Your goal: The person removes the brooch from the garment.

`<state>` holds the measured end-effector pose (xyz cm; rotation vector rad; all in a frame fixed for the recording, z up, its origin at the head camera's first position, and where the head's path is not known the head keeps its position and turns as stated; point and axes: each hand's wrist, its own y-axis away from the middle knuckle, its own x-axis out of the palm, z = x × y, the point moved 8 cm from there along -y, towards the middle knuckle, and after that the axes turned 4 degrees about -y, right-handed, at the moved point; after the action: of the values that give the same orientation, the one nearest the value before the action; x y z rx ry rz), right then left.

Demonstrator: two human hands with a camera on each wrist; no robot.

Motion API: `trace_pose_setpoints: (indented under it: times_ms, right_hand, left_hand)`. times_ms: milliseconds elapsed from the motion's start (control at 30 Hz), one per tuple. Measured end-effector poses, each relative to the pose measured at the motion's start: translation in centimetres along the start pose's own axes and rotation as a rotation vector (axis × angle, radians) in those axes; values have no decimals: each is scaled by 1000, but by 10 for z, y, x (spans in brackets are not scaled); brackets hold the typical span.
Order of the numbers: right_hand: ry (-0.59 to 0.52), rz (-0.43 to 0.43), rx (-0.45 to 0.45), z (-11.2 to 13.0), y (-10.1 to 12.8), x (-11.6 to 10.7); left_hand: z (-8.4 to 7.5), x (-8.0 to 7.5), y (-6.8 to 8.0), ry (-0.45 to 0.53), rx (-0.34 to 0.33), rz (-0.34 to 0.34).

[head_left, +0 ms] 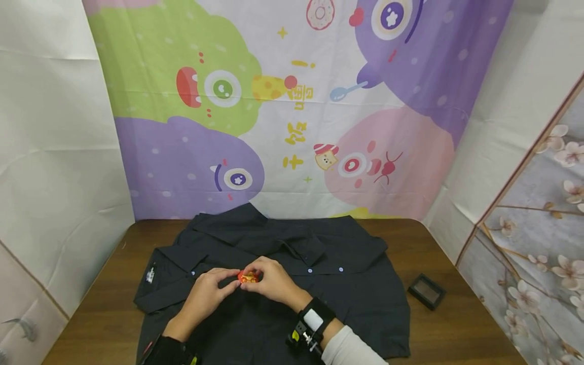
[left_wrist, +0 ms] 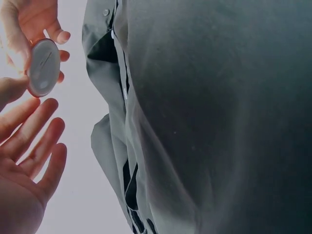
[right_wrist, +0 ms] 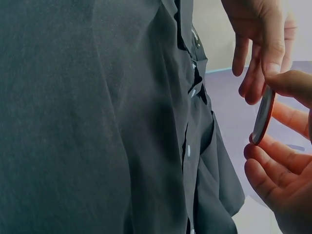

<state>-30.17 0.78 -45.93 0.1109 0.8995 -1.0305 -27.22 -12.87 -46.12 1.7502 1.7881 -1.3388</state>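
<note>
A small round badge with a red and orange face is held just above a dark shirt spread on the table. My right hand grips it, fingers curled round its rim. The left wrist view shows the badge's grey back with a pin, and the right hand's fingertips behind it. My left hand is beside the badge; its thumb touches the rim and its fingers lie fairly straight below, off the badge. In the right wrist view the badge is edge-on between both hands.
The shirt lies on a brown wooden table with its button placket and pale buttons showing. A small black box sits on the table right of the shirt. A cartoon-print cloth hangs behind.
</note>
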Motion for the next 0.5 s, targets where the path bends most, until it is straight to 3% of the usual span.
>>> trace_pose_setpoints:
  times_ms: [267, 500]
  right_hand:
    - [18, -1, 25, -2, 1, -3]
    - [-12, 5, 33, -3, 1, -2]
  left_hand:
    - [-4, -1, -1, 1, 14, -13]
    - [-2, 3, -2, 0, -26, 23]
